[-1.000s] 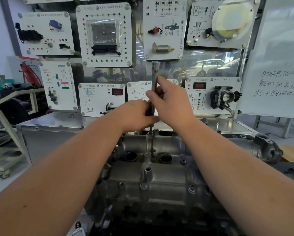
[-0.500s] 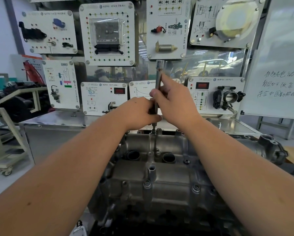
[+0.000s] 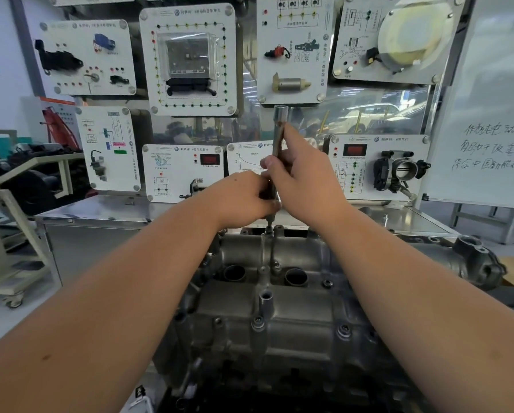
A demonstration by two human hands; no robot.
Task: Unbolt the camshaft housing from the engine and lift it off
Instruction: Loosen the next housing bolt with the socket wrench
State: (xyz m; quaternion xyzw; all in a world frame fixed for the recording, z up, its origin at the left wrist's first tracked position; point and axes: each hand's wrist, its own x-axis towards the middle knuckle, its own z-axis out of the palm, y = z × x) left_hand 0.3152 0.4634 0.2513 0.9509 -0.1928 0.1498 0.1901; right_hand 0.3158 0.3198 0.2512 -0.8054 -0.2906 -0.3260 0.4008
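Note:
The grey cast camshaft housing (image 3: 294, 311) lies on the engine in front of me, with bolts (image 3: 258, 321) along its ribs and two round openings (image 3: 294, 275). A long steel socket driver (image 3: 278, 126) stands upright over a bolt (image 3: 269, 229) at the housing's far edge. My left hand (image 3: 237, 198) grips the lower part of the shaft. Higher up, my right hand (image 3: 303, 174) holds the same shaft between thumb and fingers. The tool's tip is partly hidden by my hands.
White training panels (image 3: 190, 58) with engine parts hang on a board behind the engine. A steel bench (image 3: 100, 213) runs under them. A whiteboard (image 3: 494, 114) with handwriting stands at the right, and a trolley frame (image 3: 11, 263) at the left.
Both hands keep their hold on the upright tool. My right thumb has shifted a little around the shaft. The view has tilted slightly, so the engine sits lower in the frame.

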